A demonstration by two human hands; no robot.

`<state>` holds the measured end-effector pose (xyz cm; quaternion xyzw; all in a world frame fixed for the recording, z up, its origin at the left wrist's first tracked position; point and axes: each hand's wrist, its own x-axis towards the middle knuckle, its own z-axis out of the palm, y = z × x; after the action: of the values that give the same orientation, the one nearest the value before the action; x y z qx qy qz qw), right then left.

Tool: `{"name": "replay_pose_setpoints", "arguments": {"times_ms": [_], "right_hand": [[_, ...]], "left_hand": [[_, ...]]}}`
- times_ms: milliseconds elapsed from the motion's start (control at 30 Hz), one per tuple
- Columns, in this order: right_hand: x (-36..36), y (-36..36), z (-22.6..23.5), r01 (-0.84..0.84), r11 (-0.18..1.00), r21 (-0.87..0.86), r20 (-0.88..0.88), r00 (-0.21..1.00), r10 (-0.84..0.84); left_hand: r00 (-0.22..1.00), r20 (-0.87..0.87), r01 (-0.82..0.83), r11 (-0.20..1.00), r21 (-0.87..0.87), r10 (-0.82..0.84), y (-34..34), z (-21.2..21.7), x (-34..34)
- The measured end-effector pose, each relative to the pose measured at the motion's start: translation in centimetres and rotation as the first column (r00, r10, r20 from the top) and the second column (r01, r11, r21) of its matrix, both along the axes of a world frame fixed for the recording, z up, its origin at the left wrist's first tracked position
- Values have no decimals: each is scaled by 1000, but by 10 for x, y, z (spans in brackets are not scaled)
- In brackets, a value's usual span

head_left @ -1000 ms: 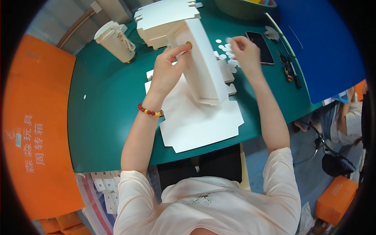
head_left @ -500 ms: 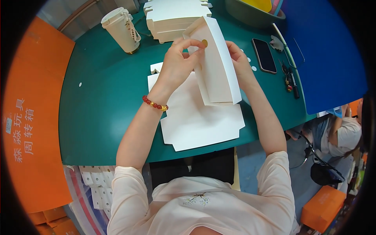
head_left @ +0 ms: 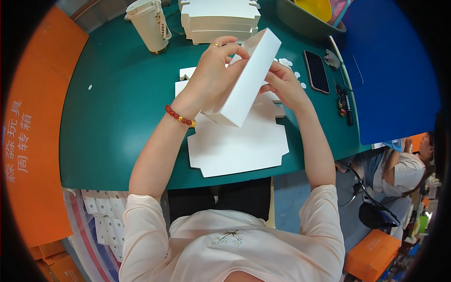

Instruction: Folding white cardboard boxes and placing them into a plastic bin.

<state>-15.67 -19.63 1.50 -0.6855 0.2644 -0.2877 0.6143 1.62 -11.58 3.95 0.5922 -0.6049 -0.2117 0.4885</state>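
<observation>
A white open cardboard box is held tilted above the table, its long outer side facing up and right. My left hand reaches into the open side with thumb and fingers bent at the wall; its fingertips are partly hidden. On the opposite side, my right hand has bent fingers and thumb against the box's outer face. Beneath lies a stack of flat white cardboard box blanks with notched edges. Small round white stickers or discs are scattered just beyond my right hand.
More folded white boxes are stacked at the back, beside a lidded cup. A phone and black marker lie to the right. A grey basin stands far right; a large orange box borders the left. Another person sits at far right.
The box has turned and tipped so its outer side now shows instead of its inside. My right hand has come from behind it to its right side. The view has shifted slightly.
</observation>
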Motion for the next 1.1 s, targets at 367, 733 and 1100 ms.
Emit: {"name": "replay_pose_setpoints", "arguments": {"times_ms": [367,733,1100], "right_hand": [[-4,4,-3,184,983,15,108,977,-184],[-7,5,-9,5,993,122,239,970,-34],[-19,-7,-16,10,987,163,240,969,-50]], "left_hand": [[994,35,110,969,-223,-104,5,7,-2],[971,218,168,932,-322,-100,17,1,6],[950,313,161,879,-449,-14,11,-9,-3]]}}
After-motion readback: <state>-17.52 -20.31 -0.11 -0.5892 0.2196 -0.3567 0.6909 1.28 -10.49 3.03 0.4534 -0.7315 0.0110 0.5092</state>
